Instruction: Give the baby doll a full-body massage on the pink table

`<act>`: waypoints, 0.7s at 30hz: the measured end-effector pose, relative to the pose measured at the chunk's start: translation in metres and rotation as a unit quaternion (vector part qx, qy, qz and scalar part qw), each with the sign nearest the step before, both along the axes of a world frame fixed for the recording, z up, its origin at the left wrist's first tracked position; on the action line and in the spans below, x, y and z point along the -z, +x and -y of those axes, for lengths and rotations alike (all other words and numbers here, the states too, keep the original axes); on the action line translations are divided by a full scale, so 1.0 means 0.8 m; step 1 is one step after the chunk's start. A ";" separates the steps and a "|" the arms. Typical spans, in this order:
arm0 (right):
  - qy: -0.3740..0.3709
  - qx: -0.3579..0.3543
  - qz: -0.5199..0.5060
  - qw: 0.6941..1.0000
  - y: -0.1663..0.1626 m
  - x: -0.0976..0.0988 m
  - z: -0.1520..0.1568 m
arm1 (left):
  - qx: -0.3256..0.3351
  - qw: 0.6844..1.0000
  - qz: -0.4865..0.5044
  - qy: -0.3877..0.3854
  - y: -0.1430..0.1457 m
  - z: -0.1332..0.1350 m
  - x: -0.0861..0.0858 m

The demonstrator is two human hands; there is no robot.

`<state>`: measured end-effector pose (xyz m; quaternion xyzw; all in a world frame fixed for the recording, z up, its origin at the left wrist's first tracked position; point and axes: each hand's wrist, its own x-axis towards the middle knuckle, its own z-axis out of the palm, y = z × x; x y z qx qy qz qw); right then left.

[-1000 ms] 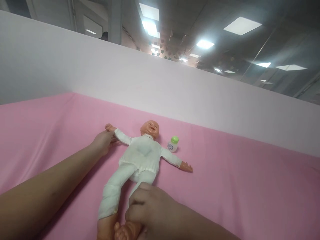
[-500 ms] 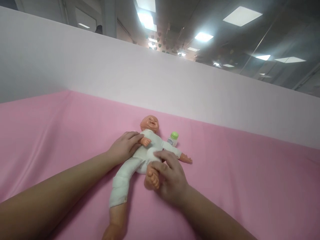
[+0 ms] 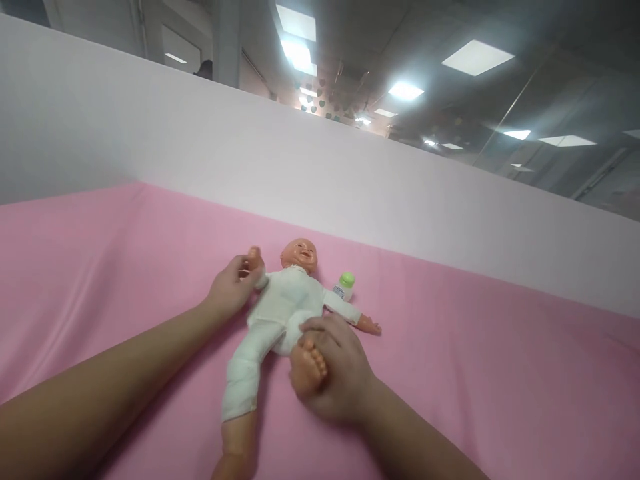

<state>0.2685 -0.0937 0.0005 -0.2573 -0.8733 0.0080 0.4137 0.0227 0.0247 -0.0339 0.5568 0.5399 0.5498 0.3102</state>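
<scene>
A baby doll [image 3: 283, 310] in a white suit lies on its back on a pink cloth [image 3: 450, 360], head toward the far wall. My left hand [image 3: 231, 288] is closed around the doll's arm, holding it raised beside the head. My right hand [image 3: 335, 373] is wrapped around one of the doll's legs, bent up so the bare foot [image 3: 307, 367] points at me. The other leg lies straight toward me. A small white bottle with a green cap [image 3: 345, 285] stands by the doll's far shoulder.
A low white partition wall [image 3: 350, 173] borders the pink cloth at the back and on the left. Above it are ceiling lights and glass panels.
My left hand first brought the doll's arm across its chest, then lifted it back out beside the head. My right hand pushed the leg up toward the belly and keeps it bent.
</scene>
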 end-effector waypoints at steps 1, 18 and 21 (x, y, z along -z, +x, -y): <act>-0.009 -0.034 0.027 0.999 -0.003 -0.003 0.009 | -0.011 0.996 0.087 -0.019 -0.006 -0.007 0.002; -0.203 -0.052 -0.003 0.978 0.002 -0.004 0.003 | -0.144 0.944 -0.290 -0.068 -0.062 -0.024 0.004; -0.255 0.106 -0.062 0.959 0.014 0.010 -0.026 | -0.125 0.941 -0.314 0.003 -0.043 -0.012 0.004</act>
